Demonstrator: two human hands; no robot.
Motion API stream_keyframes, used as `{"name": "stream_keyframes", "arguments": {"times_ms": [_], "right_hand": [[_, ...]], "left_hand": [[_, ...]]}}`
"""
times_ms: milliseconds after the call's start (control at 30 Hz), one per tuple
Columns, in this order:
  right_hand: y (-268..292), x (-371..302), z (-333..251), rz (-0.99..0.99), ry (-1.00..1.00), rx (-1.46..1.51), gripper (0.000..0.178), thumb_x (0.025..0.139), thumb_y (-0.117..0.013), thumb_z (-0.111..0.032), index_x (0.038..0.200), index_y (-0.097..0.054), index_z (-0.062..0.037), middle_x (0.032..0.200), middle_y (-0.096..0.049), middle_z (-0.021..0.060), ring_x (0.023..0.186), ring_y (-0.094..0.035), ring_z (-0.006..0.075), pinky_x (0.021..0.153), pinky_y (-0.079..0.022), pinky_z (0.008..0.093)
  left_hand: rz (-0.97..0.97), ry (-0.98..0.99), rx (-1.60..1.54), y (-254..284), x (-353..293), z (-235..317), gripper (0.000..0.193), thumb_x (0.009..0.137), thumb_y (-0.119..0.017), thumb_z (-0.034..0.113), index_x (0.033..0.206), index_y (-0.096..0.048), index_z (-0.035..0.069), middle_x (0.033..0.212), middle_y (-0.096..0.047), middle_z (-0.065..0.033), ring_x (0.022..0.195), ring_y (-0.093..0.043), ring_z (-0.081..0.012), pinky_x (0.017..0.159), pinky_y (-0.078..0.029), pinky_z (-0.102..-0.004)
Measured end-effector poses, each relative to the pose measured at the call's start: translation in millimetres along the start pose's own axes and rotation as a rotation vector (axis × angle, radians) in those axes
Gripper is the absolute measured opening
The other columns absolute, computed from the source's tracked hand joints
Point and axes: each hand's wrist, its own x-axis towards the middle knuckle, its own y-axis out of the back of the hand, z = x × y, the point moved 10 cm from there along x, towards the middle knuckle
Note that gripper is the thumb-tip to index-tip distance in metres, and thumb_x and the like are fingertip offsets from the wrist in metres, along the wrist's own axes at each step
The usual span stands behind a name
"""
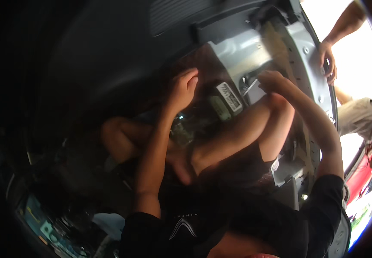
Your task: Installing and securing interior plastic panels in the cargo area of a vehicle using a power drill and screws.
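Observation:
My left hand (pixel 182 91) hovers by a dark brown panel (pixel 201 60), its fingers loosely bent and the thumb a little apart. Nothing shows between them. Above my raised knee, my right hand (pixel 272 81) is closed round the end of a thin, silver, rod-like tool (pixel 251 87); its exact kind is not clear. The tool slants down and left across a bare metal surface (pixel 241 53). Between my hands lies a dark box with a white printed label (pixel 229 97), and a dull greenish block (pixel 220 107) sits beside it.
I sit cross-legged inside a vehicle, dark trim (pixel 108 51) curving around on the left. A metal door sill (pixel 312 64) runs along the right. Outside, another person's hand (pixel 328 62) rests near its edge. A light blue cloth-like item (pixel 108 223) lies at lower left.

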Motion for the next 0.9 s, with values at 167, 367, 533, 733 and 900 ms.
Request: {"name": "stream_keyframes", "arguments": {"times_ms": [167, 367, 533, 733, 900], "right_hand": [[114, -67, -92, 0.472, 0.127, 0.385, 0.019, 0.084, -0.062, -0.018, 0.096, -0.062, -0.0024, 0.102, -0.066, 0.0145, 0.093, -0.064, 0.0329, 0.079, -0.052, 0.0441], [107, -56, -250, 0.364, 0.459, -0.028, 0.028, 0.084, -0.057, -0.018, 0.108, -0.063, -0.0028, 0.114, -0.063, 0.0149, 0.099, -0.063, 0.0279, 0.085, -0.050, 0.0381], [72, 35, -282, -0.047, 0.315, -0.094, 0.013, 0.076, -0.069, -0.015, 0.087, -0.072, -0.0098, 0.090, -0.070, 0.0093, 0.088, -0.069, 0.0251, 0.074, -0.054, 0.0374], [60, 54, -283, -0.250, 0.326, -0.242, 0.025, 0.071, -0.076, -0.019, 0.095, -0.075, -0.0145, 0.096, -0.073, 0.0076, 0.096, -0.069, 0.0256, 0.072, -0.056, 0.0398], [55, 53, -263, -0.205, 0.309, -0.155, 0.026, 0.070, -0.077, -0.021, 0.093, -0.075, -0.0105, 0.094, -0.072, 0.0111, 0.096, -0.069, 0.0296, 0.075, -0.057, 0.0422]], "left_hand": [[-0.157, 0.212, 0.246, 33, -91, -13, 0.014, 0.087, -0.061, 0.008, 0.097, -0.066, 0.000, 0.107, -0.065, -0.0162, 0.111, -0.059, -0.0323, 0.093, -0.047, -0.0362], [0.112, -0.019, 0.343, 51, -132, 13, 0.017, 0.083, -0.063, 0.007, 0.098, -0.063, 0.000, 0.111, -0.062, -0.0137, 0.111, -0.057, -0.0333, 0.091, -0.047, -0.0422], [0.108, -0.019, 0.269, 51, -134, 6, 0.017, 0.083, -0.061, 0.005, 0.099, -0.063, 0.000, 0.111, -0.063, -0.0140, 0.111, -0.057, -0.0336, 0.094, -0.047, -0.0423], [0.115, -0.070, 0.235, 54, -139, 9, 0.018, 0.083, -0.062, 0.007, 0.099, -0.064, 0.001, 0.111, -0.063, -0.0140, 0.111, -0.056, -0.0345, 0.095, -0.046, -0.0430], [-0.029, -0.151, 0.473, 37, -142, 25, 0.027, 0.083, -0.065, 0.018, 0.105, -0.063, 0.002, 0.115, -0.060, -0.0131, 0.112, -0.053, -0.0325, 0.095, -0.043, -0.0465]]}}
